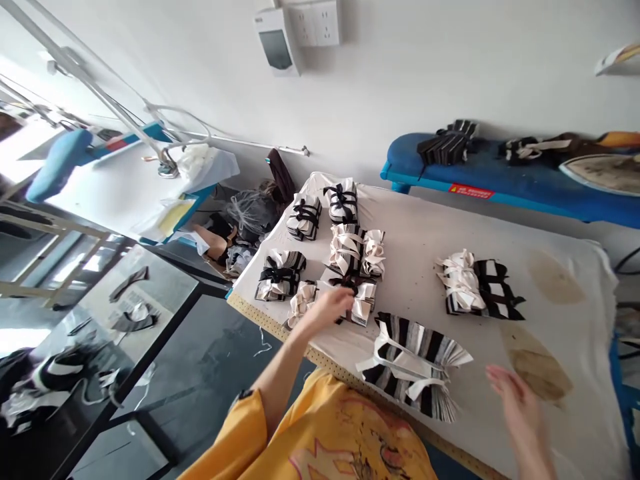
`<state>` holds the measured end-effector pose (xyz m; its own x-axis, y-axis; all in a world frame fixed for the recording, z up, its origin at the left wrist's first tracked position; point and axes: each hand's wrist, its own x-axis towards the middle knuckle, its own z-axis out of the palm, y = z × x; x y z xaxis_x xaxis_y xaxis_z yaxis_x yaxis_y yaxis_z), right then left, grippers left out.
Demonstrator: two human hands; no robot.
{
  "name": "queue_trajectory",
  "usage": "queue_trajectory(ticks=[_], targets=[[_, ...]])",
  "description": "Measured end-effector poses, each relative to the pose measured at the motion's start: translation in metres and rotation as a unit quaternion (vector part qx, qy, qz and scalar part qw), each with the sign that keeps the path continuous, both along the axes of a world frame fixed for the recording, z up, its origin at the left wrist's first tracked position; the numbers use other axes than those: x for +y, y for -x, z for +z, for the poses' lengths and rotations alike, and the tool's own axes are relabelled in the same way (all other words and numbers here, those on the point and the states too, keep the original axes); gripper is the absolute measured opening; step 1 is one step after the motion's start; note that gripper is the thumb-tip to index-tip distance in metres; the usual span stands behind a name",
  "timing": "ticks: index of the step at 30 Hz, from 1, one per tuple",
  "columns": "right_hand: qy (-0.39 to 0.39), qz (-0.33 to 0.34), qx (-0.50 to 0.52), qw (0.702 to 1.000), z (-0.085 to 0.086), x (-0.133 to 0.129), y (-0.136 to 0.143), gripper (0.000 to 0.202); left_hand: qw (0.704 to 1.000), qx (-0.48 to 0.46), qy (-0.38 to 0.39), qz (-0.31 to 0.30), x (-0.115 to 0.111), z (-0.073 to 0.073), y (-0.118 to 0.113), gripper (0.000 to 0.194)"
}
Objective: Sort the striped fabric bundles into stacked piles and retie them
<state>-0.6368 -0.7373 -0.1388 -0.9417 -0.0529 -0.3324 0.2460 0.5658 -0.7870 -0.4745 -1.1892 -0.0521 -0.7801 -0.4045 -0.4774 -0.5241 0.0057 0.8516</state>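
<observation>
In the head view, the pale, cloth-covered tabletop (415, 213) is used as a sorting surface, bundles of fabric strips being set about it; at its left end a close group is formed, in which two black-tied bundles (343, 202) (304, 217) are placed at the back, a white-tied bundle (345, 248) and a slimmer pale-tied bundle (373, 253) are set side by side before them, and a black-and-white bundle (281, 275) is laid nearer the left edge; by this spacing, it is judged, each can be reached singly; the layers appear to be held together by the knotted strips, so that they can be lifted without spilling. The left hand (334, 305) is extended into this group, its fingers bent over a dark bundle beside a small white-tied bundle (364, 305); whether anything is grasped cannot be told, since the fingertips are partly hidden. A large striped bundle (413, 367) is laid near the front edge, between both hands, where it is easily reached; its ends are fanned out past its pale ties. The right hand (515, 393) is held apart from it, beside a brown patch (545, 373), the fingers loosely extended and nothing gripped; farther back, a cream-tied bundle (461, 283) and a dark-tied bundle (497, 290) are set touching, perhaps as a pair.
</observation>
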Motion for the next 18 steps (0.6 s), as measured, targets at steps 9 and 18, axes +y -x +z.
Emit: queue_trajectory(ticks=[9, 18], targets=[[0.031, 0.019, 0.021, 0.999, 0.063, -0.139, -0.012, 0.049, 0.986, -0.012, -0.109, 0.123, -0.177, -0.087, 0.091, 0.04], [0.026, 0.156, -0.031, 0.987, 0.052, -0.271, 0.044, 0.058, 0.94, 0.018, -0.334, 0.064, -0.159, -0.132, 0.134, 0.038]])
